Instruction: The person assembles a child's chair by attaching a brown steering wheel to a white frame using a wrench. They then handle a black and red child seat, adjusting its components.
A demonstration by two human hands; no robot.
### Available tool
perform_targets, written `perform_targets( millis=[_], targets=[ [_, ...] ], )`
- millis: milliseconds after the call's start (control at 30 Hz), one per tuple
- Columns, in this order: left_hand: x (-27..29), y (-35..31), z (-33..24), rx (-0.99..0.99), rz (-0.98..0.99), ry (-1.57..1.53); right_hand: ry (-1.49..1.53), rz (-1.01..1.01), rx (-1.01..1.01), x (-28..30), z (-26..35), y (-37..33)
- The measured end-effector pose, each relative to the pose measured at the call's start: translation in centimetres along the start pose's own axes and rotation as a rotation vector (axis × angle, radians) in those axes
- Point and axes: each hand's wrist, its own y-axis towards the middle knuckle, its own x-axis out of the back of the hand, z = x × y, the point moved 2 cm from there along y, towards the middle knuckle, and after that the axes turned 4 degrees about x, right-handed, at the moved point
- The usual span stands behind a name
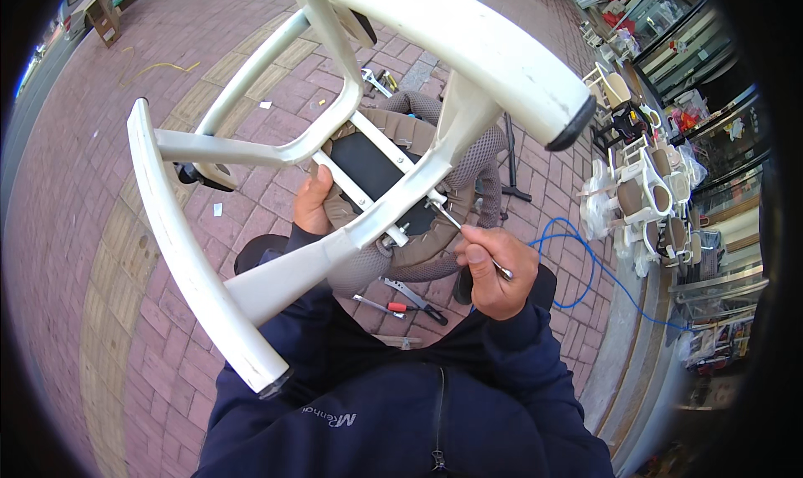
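An upturned chair is in front of me, with its white curved frame (314,256) uppermost. Beneath the frame is the seat (452,202), covered in grey-brown fabric with a dark panel in its middle. My left hand (314,202) grips the seat's left edge, thumb on top and fingers partly hidden. In my right hand (498,269) is a slim silver wrench (449,216), held between thumb and fingers. The wrench's far end meets the frame by a bolt at the right crossbar. Another bolt (397,234) sticks up from the nearer crossbar end.
Loose hand tools lie on the brick paving: a folding saw-like tool (416,301), a red-marked rod (381,306) and an adjustable wrench (376,83). A blue hose (594,265) curls at right. Several white chairs (648,194) stand by the shopfront. A cardboard box (103,18) is far left.
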Motion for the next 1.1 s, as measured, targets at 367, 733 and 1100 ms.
perform_targets(
  millis=[367,733,1100],
  targets=[
    [-1.3,0.0,0.3,0.054,0.008,-0.004,-0.13,0.132,-0.111,1.2,-0.3,1.9],
    [-0.6,0.3,0.3,0.103,-0.1,0.015,-0.026,0.095,-0.144,0.4,-1.3,2.7],
    [2.0,-0.1,0.3,0.177,-0.119,0.065,0.149,-0.124,-0.125,-1.6,-4.0,-1.1]
  ],
)
